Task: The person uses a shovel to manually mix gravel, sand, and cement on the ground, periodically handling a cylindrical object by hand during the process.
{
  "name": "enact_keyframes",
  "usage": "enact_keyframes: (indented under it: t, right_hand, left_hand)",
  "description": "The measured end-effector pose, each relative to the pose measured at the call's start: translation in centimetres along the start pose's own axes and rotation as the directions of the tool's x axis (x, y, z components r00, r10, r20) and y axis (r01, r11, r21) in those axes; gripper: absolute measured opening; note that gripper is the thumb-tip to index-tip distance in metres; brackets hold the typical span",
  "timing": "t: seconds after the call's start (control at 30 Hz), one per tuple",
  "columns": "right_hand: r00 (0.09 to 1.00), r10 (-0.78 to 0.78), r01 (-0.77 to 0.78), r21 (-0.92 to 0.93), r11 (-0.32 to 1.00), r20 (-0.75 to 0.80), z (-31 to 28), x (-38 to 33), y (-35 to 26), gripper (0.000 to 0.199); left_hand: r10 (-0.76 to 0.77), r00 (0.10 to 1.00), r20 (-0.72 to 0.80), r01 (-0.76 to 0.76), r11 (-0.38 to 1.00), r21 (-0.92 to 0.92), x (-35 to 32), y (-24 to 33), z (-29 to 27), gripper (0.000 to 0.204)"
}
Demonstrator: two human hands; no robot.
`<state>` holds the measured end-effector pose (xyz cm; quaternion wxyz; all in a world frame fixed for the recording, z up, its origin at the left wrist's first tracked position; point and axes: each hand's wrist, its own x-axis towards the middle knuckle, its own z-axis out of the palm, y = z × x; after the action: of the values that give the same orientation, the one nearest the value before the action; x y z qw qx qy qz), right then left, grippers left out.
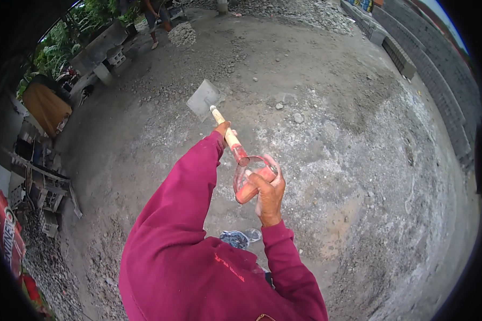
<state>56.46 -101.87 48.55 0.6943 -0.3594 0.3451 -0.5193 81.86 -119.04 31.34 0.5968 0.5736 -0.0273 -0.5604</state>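
Out in front of your body, the shovel (232,140) stretched away from you — your left hand (223,128) wrapped around its pale wooden shaft (218,115), your right hand (271,197) curled closed on the red D-shaped grip (246,192), nearer your body. Its square grey blade (204,100) lay beyond your left hand, over the rough grey ground (316,160); whether it touched down could not be told.

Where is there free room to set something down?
The ground has room between the shovel and the stacked grey blocks at right, apart from small stones; also between the left sleeve and the loose blocks at left. The left edge is crowded.
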Motion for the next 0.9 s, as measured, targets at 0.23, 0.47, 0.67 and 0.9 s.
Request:
enact_keyframes:
  t: [0.23, 0.47, 0.67, 0.9]
  right_hand:
    - [0.868, 0.149, -0.198, -0.055, 0.979, -0.474, -13.0, -9.5, 2.7, 0.041]
    - [0.309, -0.035, -0.037, -0.049, 0.998, -0.951, -17.4, -31.8, -2.0, 0.053]
    - [-0.258, 0.214, 0.606, 0.014, 0.795, -0.942, -17.9, -51.5, 1.6, 0.035]
    - [-0.433, 0.386, 0.839, -0.208, 0.503, -0.815, -23.4, -68.1, 7.1, 0.009]
  left_hand:
    - [-0.502, 0.861, -0.079, 0.506, 0.861, 0.046, -5.5, -29.2, -6.2, 0.043]
    - [-0.916, 0.400, -0.038, 0.684, 0.271, 0.677, -29.1, -51.8, 0.9, 0.038]
    - [-0.958, 0.275, -0.086, 0.199, -0.031, 0.980, -47.9, -64.5, 3.0, 0.033]
    - [-0.927, 0.372, -0.041, -0.100, -0.084, 0.991, -68.0, -79.5, -0.7, 0.022]
